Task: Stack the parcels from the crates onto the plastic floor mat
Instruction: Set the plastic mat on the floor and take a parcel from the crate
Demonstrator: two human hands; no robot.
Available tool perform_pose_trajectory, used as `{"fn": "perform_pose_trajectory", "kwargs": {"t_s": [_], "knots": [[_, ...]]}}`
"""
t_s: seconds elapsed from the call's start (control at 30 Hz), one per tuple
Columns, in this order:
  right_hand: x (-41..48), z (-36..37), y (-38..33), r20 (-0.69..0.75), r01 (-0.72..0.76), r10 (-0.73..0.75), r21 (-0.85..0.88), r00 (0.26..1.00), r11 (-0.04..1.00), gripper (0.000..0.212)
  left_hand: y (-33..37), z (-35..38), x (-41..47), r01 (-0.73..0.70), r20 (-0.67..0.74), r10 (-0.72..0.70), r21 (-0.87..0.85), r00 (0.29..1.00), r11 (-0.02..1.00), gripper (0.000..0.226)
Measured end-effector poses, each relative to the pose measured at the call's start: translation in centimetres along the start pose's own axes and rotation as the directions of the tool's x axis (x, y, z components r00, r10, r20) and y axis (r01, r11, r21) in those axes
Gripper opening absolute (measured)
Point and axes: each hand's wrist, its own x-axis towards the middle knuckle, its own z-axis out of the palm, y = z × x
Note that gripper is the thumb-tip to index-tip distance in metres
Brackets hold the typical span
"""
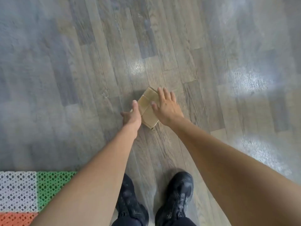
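Parcel (147, 108): taped, between both hands.
Left hand (131, 119): gripped 9 o'clock edge, thumb on top.
Right hand (167, 110): fingers spread flat, 3 o'clock side.
Floor (211, 62): grey planks; mat (53, 185) at 8 o'clock.

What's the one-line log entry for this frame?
parcel: over floor | left hand: at left edge, thumb on top | right hand: flat on top | mat: lower left

No legible text, labels or signs visible.
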Motion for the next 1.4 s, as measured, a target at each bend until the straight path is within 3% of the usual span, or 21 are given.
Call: {"fn": "perform_pose_trajectory", "kwargs": {"t_s": [0.07, 0.13, 0.23, 0.47, 0.57, 0.8, 1.0, 1.27, 1.4], "knots": [[0.6, 0.5, -0.2, 0.038, -0.012, 0.01, 0.034, 0.999, 0.999, 0.066, 0.0, 0.7, 0.9, 0.141, 0.111, -0.122, -0.189, 0.986, 0.972, 0.079], [0.5, 0.6, -0.6, 0.022, -0.098, 0.096, 0.119, 0.995, 0.988, 0.066, 0.5, 0.9, 1.1, 0.183, 0.165, -0.14, -0.282, 0.976, 0.942, 0.071], [-0.9, -0.5, -1.5, -0.014, -0.237, 0.252, 0.291, 0.968, 0.927, 0.064, 1.6, -0.1, -0.7, 0.138, 0.171, -0.089, -0.304, 0.981, 0.943, 0.065], [-6.5, -9.5, -7.2, -0.026, -0.388, 0.46, 0.496, 0.888, 0.777, 0.056, 8.2, -6.0, -10.0, -0.033, 0.02, 0.039, -0.248, 0.999, 0.968, 0.089], [-10.0, -15.8, -11.8, -0.082, -0.347, 0.487, 0.6, 0.87, 0.721, 0.053, 12.0, -9.6, -16.3, -0.071, 0.005, 0.075, -0.276, 0.997, 0.959, 0.099], [-20.8, -35.1, -25.0, -0.155, -0.215, 0.468, 0.735, 0.87, 0.643, 0.048, 22.6, -21.8, -35.9, -0.247, 0.004, 0.253, -0.211, 0.967, 0.946, 0.084], [-28.3, -47.5, -34.1, -0.27, -0.054, 0.481, 0.828, 0.834, 0.558, 0.034, 30.0, -29.7, -49.7, -0.444, -0.044, 0.449, -0.259, 0.892, 0.858, 0.071], [-25.6, -54.8, -36.8, -0.277, 0.049, 0.51, 0.908, 0.815, 0.416, 0.026, 38.4, -30.6, -53.5, -0.497, -0.097, 0.491, -0.276, 0.866, 0.822, 0.063], [-21.8, -58.5, -36.2, -0.328, 0.105, 0.502, 0.901, 0.8, 0.422, 0.028, 42.9, -28.8, -53.0, -0.496, -0.2, 0.456, -0.278, 0.867, 0.822, 0.054]]}}
